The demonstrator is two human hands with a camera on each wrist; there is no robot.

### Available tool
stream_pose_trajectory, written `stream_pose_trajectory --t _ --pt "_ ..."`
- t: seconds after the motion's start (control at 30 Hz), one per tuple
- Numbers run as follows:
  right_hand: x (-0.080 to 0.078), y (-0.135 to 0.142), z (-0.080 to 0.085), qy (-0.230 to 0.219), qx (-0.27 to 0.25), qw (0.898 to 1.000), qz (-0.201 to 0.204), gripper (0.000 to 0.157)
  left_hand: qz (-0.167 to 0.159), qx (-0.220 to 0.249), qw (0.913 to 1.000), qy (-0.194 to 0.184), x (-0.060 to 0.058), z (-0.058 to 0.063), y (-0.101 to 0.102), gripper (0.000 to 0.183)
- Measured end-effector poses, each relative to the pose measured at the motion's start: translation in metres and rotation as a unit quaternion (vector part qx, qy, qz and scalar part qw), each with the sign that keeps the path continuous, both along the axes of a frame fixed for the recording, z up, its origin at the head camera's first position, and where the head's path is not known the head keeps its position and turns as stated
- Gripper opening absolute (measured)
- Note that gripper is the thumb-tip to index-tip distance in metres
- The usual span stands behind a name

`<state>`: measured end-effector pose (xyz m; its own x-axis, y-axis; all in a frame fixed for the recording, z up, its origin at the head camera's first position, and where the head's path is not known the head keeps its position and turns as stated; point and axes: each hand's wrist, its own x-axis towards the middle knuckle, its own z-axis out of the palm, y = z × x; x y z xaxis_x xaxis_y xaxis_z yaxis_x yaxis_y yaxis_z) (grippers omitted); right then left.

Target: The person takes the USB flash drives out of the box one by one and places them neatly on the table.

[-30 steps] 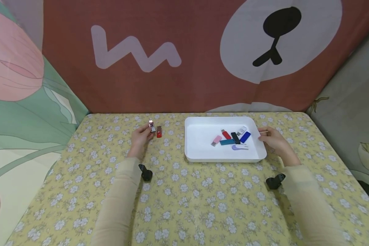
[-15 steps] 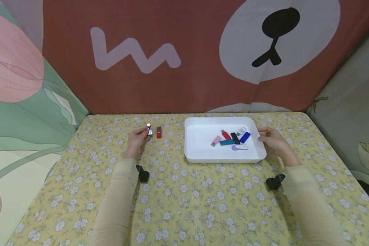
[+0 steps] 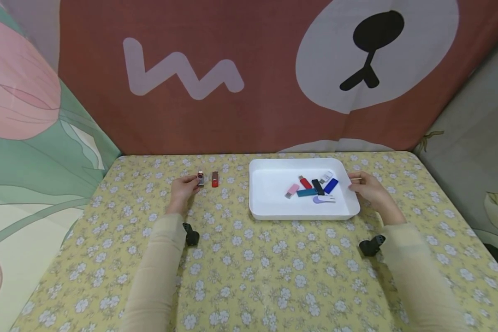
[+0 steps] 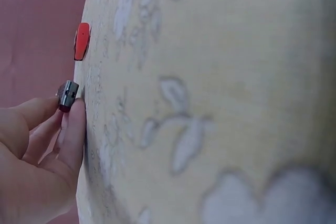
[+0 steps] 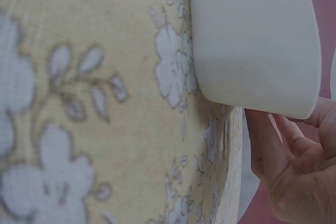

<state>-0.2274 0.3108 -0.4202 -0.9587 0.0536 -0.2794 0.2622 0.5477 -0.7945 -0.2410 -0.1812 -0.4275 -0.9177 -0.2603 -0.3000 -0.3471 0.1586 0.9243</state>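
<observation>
Pinching one silver USB stick (image 4: 69, 96), the left hand (image 3: 182, 191), centre-left, has one red stick (image 3: 215, 179) beside it; centre-right, the right hand (image 3: 369, 190) grips one white tray (image 3: 269, 193) bearing at least seven more sticks (image 3: 306, 192).

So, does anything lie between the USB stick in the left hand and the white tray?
Yes: the red USB stick lies on the tablecloth, just right of the held stick in the left hand. From there to the tray, nothing else visible intervenes.
</observation>
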Motion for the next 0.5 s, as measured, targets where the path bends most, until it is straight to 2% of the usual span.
stream_pose_trajectory --t 0.07,0.13,0.27,0.4,0.43,0.5 --pt "0.004 -0.004 0.006 -0.001 -0.004 1.0 -0.002 0.049 -0.003 -0.023 0.9997 0.004 0.0 0.001 0.001 0.038" --pt "0.004 -0.004 0.006 -0.001 -0.005 1.0 -0.005 0.048 -0.002 -0.049 0.9988 0.008 0.001 0.002 0.002 0.036" --pt "-0.005 0.006 -0.01 0.001 -0.005 1.0 -0.005 0.048 0.003 -0.075 0.9971 0.015 0.002 0.004 0.007 0.034" --pt "-0.017 0.019 -0.031 0.006 -0.003 1.0 0.005 0.048 0.001 -0.076 0.9971 0.012 0.004 0.006 0.009 0.034" --pt "-0.02 0.02 -0.034 0.006 -0.004 1.0 0.006 0.048 -0.001 -0.075 0.9971 0.011 0.004 0.006 0.009 0.035" --pt "-0.018 0.017 -0.03 0.004 -0.004 1.0 0.006 0.049 -0.009 -0.072 0.9974 0.006 0.005 0.008 0.009 0.036"
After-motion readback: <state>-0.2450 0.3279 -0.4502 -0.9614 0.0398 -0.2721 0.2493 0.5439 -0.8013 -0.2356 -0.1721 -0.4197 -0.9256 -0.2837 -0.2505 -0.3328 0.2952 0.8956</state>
